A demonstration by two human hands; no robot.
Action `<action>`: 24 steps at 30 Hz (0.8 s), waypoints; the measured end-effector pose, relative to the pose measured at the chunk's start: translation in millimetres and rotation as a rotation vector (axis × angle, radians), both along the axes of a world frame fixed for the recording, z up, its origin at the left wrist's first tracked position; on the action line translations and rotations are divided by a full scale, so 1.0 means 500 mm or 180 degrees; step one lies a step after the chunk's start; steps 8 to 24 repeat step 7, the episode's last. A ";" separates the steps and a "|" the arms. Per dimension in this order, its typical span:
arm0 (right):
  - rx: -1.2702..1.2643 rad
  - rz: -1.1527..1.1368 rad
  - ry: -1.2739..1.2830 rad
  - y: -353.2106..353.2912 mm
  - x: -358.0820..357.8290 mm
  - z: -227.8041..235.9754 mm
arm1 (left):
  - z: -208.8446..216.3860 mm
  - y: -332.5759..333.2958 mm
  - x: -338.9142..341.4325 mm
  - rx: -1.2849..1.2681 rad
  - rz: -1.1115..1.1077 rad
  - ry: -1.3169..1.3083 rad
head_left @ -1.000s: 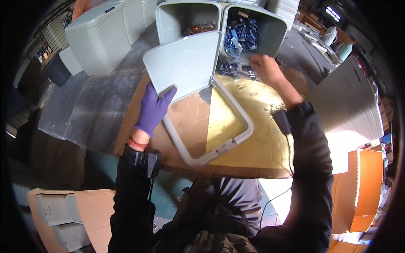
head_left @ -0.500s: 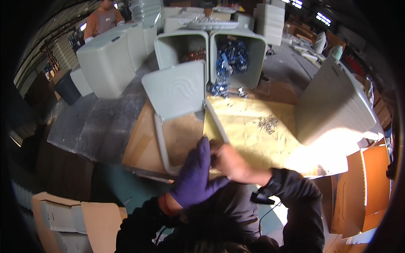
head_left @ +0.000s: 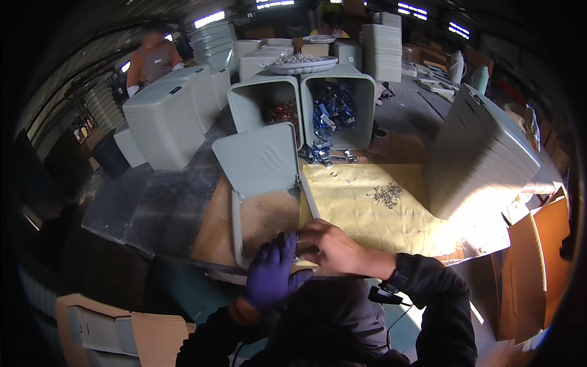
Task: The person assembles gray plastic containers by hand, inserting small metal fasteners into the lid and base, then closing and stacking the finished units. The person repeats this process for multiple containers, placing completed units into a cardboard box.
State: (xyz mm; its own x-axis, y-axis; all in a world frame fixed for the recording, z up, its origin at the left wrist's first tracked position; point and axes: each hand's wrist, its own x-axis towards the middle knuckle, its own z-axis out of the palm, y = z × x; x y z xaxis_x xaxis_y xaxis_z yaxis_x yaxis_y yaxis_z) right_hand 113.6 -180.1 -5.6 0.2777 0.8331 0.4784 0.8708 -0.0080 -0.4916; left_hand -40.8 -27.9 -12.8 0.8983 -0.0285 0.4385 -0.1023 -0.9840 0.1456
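A grey-green bin lid frame (head_left: 235, 220) lies on the cardboard-covered table, its swing flap (head_left: 257, 160) tilted up at the far end. My left hand (head_left: 272, 276), in a purple glove, rests on the frame's near edge with fingers over the rim. My bare right hand (head_left: 330, 244) is curled on the same near edge, right beside the left hand and touching it. A yellow sheet (head_left: 367, 214) lies under and to the right of the frame.
Two grey bins lie on their sides beyond the frame, one with blue parts (head_left: 336, 113), one with brownish parts (head_left: 278, 113). Small metal pieces (head_left: 385, 194) sit on the yellow sheet. A stack of bins (head_left: 483, 159) stands right, more bins (head_left: 165, 122) left. A person (head_left: 153, 58) works far left.
My left hand left the flap and my right hand came back from the far bins. Both now meet at the frame's near edge.
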 end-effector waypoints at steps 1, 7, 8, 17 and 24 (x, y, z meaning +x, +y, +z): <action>0.0077 -0.0095 -0.0703 -0.012 -0.002 -0.001 | -0.001 0.008 -0.001 -0.0001 0.0057 0.0043; -0.0396 0.0297 -0.2434 -0.017 -0.008 -0.026 | -0.017 0.063 -0.022 -0.0167 -0.0095 0.0143; -0.0396 0.0297 -0.2434 -0.017 -0.008 -0.026 | -0.017 0.063 -0.022 -0.0167 -0.0095 0.0143; -0.0396 0.0297 -0.2434 -0.017 -0.008 -0.026 | -0.017 0.063 -0.022 -0.0167 -0.0095 0.0143; -0.0396 0.0297 -0.2434 -0.017 -0.008 -0.026 | -0.017 0.063 -0.022 -0.0167 -0.0095 0.0143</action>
